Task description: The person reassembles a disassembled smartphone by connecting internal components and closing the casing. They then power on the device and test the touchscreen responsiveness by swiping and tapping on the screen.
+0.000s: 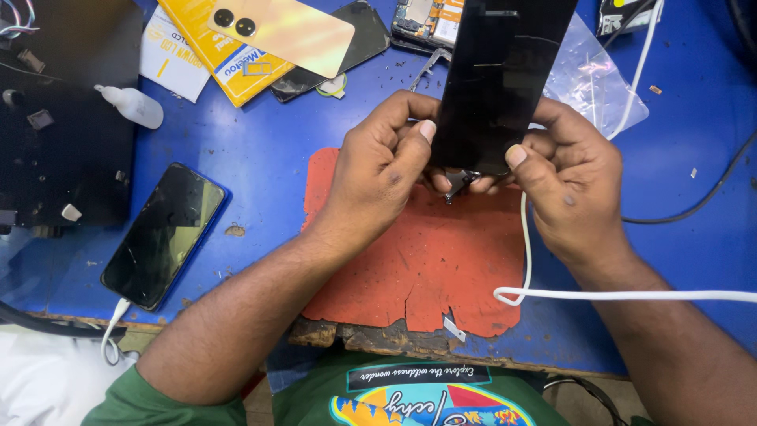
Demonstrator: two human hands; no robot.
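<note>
At the far left of the blue table (pixel 260 166) lies a black mat (pixel 71 150) with some small parts on it, and just beside its right edge rests a small white bottle (pixel 134 106) on its side. Below it, near the front edge of the table, a dark phone (pixel 164 235) lies flat with the screen up, and a white plug (pixel 117 312) goes into its lower end. Further back, a yellow box (pixel 209 59) carries a pale gold back cover (pixel 288 31) with two round camera holes, and a dark glass panel (pixel 359 43) lies partly under that cover.

Near the middle, a torn orange pad (pixel 418 260) covers the table. Above it the left hand (pixel 378 177) holds the lower left edge of a long black phone panel (pixel 501 79), with the thumb pressed on its front side; the grip is closed on the panel. The panel stands tilted away from the person, and its lower end is between both hands, above the top of the pad. A small metal piece shows under this end, but what it is cannot be told.

The right hand (pixel 572 189) holds the lower right corner of the same panel, thumb also on the front. A white cable (pixel 615 296) runs from under this hand to the right edge. Behind the panel, a clear plastic bag (pixel 595 87) lies on the table, and a black cable (pixel 702 201) curves at the right.
</note>
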